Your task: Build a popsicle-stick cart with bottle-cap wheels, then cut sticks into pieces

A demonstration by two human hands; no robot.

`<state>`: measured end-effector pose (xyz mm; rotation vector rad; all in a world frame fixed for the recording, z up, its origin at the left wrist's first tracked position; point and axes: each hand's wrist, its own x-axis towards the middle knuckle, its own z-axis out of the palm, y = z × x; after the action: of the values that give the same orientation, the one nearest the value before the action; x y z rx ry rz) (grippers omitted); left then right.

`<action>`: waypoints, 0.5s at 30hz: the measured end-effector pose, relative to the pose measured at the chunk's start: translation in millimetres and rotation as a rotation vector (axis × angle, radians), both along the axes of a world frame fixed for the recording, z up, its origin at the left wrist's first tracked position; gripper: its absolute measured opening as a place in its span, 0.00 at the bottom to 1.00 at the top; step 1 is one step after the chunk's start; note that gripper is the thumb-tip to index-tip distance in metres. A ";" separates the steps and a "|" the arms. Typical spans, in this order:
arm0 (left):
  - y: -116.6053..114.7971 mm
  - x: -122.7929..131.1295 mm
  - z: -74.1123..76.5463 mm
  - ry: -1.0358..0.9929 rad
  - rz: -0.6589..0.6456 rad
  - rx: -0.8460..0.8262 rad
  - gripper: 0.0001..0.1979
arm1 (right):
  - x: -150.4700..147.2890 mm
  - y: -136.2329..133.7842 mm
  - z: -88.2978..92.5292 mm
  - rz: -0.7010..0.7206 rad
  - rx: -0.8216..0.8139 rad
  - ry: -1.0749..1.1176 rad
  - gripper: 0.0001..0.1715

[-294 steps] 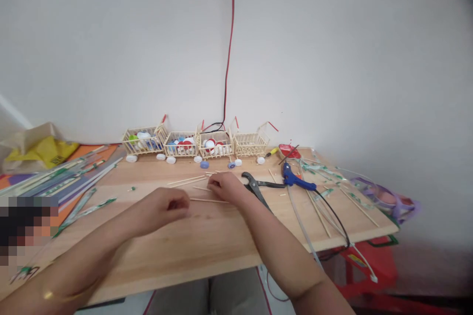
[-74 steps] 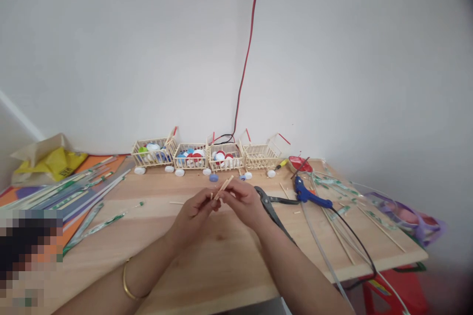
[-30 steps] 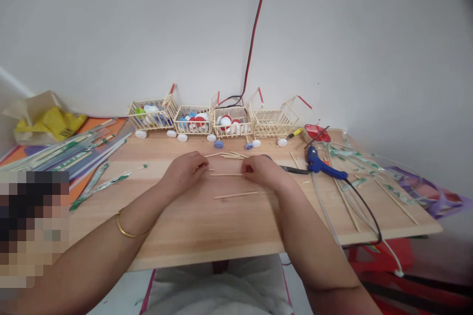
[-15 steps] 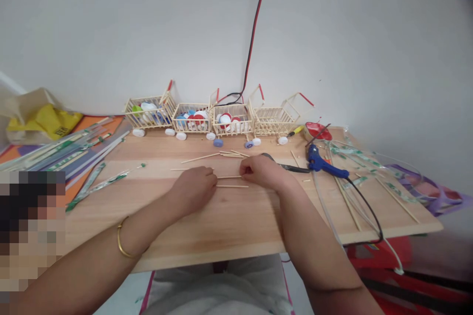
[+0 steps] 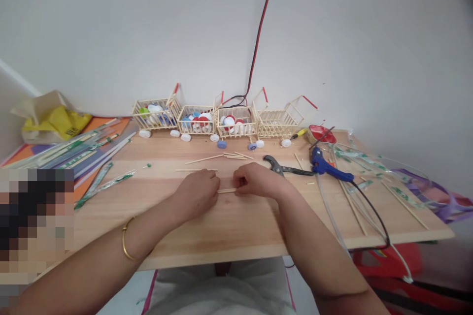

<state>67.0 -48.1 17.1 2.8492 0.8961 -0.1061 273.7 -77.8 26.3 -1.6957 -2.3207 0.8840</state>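
Two thin wooden sticks (image 5: 226, 191) lie side by side low over the wooden table, one end at each hand. My left hand (image 5: 197, 192), fingers curled down, closes on their left end. With its fingers pinched, my right hand (image 5: 254, 180) grips the right end. Just beyond my left hand lies a single stick (image 5: 186, 170). Farther back is a small loose group of sticks (image 5: 233, 156). The fingertips of my left hand are partly hidden.
Several stick-built carts (image 5: 236, 120) with bottle-cap wheels stand along the wall. At right lie cutting pliers (image 5: 275, 163), a blue glue gun (image 5: 328, 167) with its cord, and a red dish (image 5: 321, 134). Wrapped sticks (image 5: 84, 150) and a yellow bag (image 5: 61, 120) are at left.
My right hand has moved toward me and brought the two sticks, formerly apart, close together. My left hand stays near the same place. The view has shifted slightly.
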 end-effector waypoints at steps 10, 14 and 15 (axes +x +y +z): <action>19.6 -14.4 1.4 0.069 0.148 0.130 0.12 | -26.4 5.7 -11.0 -0.003 0.240 0.051 0.04; 36.6 -21.0 3.9 0.039 0.216 0.203 0.11 | -20.3 8.2 -7.8 -0.098 0.298 0.102 0.06; 39.6 -22.2 4.6 0.033 0.231 0.203 0.11 | -18.5 8.4 -6.3 -0.121 0.302 0.105 0.05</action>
<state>44.8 -8.5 21.7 2.9049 1.3038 -0.0377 255.2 -69.4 20.0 -1.6009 -2.1293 0.5523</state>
